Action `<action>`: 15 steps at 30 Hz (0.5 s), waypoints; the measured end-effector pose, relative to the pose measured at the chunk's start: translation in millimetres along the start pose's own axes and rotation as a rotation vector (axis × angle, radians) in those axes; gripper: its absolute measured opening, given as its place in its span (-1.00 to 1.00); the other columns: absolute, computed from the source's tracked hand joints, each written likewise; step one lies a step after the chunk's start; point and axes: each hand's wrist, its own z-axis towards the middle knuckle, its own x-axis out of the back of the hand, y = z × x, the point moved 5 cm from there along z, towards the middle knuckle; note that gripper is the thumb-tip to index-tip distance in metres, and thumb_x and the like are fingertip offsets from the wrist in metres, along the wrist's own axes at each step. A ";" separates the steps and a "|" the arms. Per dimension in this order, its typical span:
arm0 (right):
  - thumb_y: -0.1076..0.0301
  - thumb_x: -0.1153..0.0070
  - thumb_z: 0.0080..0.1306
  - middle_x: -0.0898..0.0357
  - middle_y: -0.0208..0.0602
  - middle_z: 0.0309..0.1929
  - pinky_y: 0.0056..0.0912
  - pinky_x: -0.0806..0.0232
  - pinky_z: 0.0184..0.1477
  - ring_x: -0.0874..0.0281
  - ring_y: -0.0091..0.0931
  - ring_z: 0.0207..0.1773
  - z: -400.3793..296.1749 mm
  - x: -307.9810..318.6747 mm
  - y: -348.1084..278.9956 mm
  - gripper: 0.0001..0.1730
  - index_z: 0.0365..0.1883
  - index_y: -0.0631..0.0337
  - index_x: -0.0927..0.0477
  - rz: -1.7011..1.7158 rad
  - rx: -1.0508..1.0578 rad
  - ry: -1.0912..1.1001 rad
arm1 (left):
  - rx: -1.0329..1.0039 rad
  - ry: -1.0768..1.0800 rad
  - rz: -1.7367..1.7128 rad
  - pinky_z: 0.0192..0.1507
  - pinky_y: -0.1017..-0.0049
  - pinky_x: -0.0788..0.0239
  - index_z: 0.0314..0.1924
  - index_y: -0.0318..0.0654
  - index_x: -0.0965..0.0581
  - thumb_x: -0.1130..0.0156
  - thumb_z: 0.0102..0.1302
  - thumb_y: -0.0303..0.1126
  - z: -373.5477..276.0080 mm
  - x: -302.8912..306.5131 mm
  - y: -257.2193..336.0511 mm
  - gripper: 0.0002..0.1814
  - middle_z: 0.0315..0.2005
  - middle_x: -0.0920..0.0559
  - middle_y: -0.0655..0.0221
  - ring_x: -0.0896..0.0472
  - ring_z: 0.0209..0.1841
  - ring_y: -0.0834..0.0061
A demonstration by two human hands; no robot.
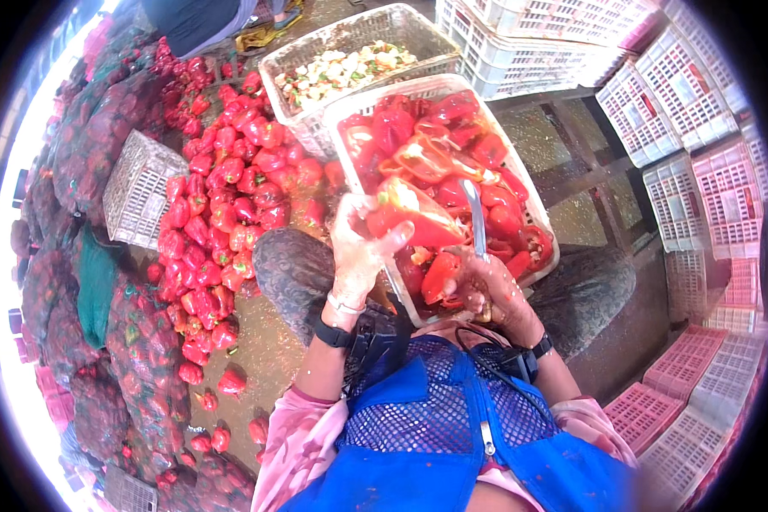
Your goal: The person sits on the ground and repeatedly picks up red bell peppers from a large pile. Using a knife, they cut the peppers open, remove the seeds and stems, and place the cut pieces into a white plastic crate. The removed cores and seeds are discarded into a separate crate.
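My left hand (358,246) grips a cut red bell pepper (416,214), its pale inside facing up, over the near left part of a white plastic crate (543,208). My right hand (493,288) is closed around a knife, whose metal blade (475,214) points up and away over the crate. Beneath my right fingers is another red pepper piece (441,276); whether they hold it I cannot tell. Halved and opened red peppers (422,157) fill the crate, which stands between my knees. Behind it, a dirty plastic crate (301,51) contains pale pepper cores with green stems (345,69).
Whole red bell peppers (217,211) lie heaped on the floor at left, beside a tilted crate (137,192) and filled mesh sacks (144,358). Stacked white crates (531,57) stand behind; white and pink crates (729,198) line the right side. Part of another person (195,22) shows at top left.
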 end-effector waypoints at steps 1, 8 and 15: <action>0.08 0.12 0.43 -0.50 -0.38 -0.56 -0.72 -0.08 -0.73 -0.20 -0.73 -0.76 2.9 1.1 -0.3 -0.63 0.03 0.13 -0.42 0.079 0.015 -0.007 | -0.045 -0.042 0.175 -0.04 0.52 -0.39 -0.16 -0.25 -0.39 -0.49 -0.03 -0.51 0.2 -2.2 -5.0 -0.52 -0.22 -0.52 0.38 -0.51 -0.13 0.58; 0.26 -0.17 0.26 -0.50 -0.54 -0.60 -0.75 -0.14 -0.69 -0.30 -0.77 -0.71 1.9 1.1 -21.5 -0.72 -0.16 0.27 -0.56 -0.212 0.179 0.103 | 0.222 -0.241 0.243 -0.07 0.53 -0.34 -0.16 -0.26 -0.38 -0.53 -0.02 -0.25 -30.1 -12.1 -32.9 -0.46 -0.25 -0.51 0.43 -0.46 -0.18 0.60; 0.45 -0.21 0.20 -0.63 -0.39 -0.29 -0.60 -0.38 -0.25 -0.45 -0.74 -0.29 -11.0 -25.6 -36.3 -0.65 -0.04 0.34 -0.55 -0.764 0.661 0.263 | 0.342 -0.222 0.249 -0.16 0.62 -0.42 -0.03 -0.35 -0.48 -0.40 0.14 -0.34 -37.2 -14.1 -57.4 -0.56 -0.22 -0.63 0.41 -0.55 -0.21 0.68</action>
